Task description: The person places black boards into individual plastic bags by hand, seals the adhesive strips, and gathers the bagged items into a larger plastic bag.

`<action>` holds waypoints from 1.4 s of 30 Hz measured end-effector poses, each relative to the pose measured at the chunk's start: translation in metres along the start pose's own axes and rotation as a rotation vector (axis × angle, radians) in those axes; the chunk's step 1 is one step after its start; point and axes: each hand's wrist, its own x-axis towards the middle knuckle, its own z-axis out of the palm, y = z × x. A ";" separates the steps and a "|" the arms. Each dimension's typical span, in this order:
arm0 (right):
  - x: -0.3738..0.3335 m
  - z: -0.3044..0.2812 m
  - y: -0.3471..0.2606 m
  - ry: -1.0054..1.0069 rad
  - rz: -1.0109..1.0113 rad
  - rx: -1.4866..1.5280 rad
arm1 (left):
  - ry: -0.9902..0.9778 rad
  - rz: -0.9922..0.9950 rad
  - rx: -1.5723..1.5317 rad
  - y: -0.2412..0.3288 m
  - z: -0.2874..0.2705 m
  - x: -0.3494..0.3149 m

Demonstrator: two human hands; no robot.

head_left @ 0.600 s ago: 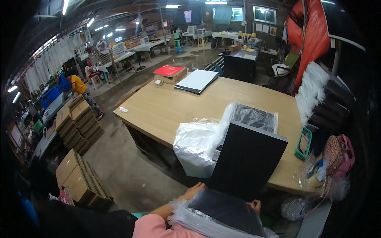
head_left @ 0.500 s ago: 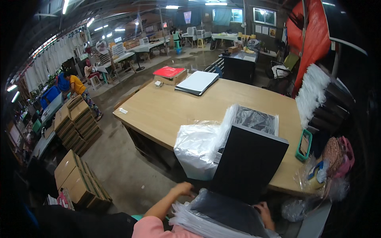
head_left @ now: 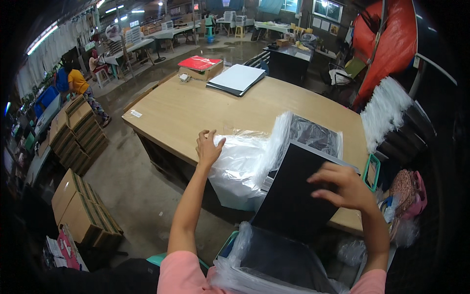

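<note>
My left hand (head_left: 209, 149) is raised at the left edge of a pile of clear plastic sleeves (head_left: 237, 171), which hangs over the table's near edge. Its fingers curve apart from the thumb, with nothing visible between them. A large flat black panel (head_left: 293, 196) leans in front of the table's near edge. Over its right side hovers my right hand (head_left: 345, 183), thumb and fingers apart and nothing in them. Close to my body lies a stack of plastic-sleeved black sheets (head_left: 279, 252). Another plastic-covered black sheet (head_left: 316, 134) rests on the table behind the panel.
The wooden table (head_left: 166, 115) carries white sheets on a black board (head_left: 236, 79) and a box with a red top (head_left: 199, 67). A green tray (head_left: 372, 172) sits at its right edge. Cardboard boxes (head_left: 81, 208) stand on the left floor; a person in yellow (head_left: 81, 85) bends beyond them.
Both hands have risen from beside the sleeved stack near my body, the left to the plastic sleeves and the right over the black panel. The view has shifted slightly.
</note>
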 end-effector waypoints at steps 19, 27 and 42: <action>0.194 0.101 0.099 0.185 0.098 -0.076 | -0.079 0.383 0.284 0.007 -0.005 0.032; 0.225 0.168 0.128 0.225 0.132 0.314 | -0.361 -0.067 -0.903 0.044 -0.023 0.027; 0.222 0.152 0.133 0.503 0.183 0.383 | -0.469 0.321 -0.142 -0.032 -0.024 0.061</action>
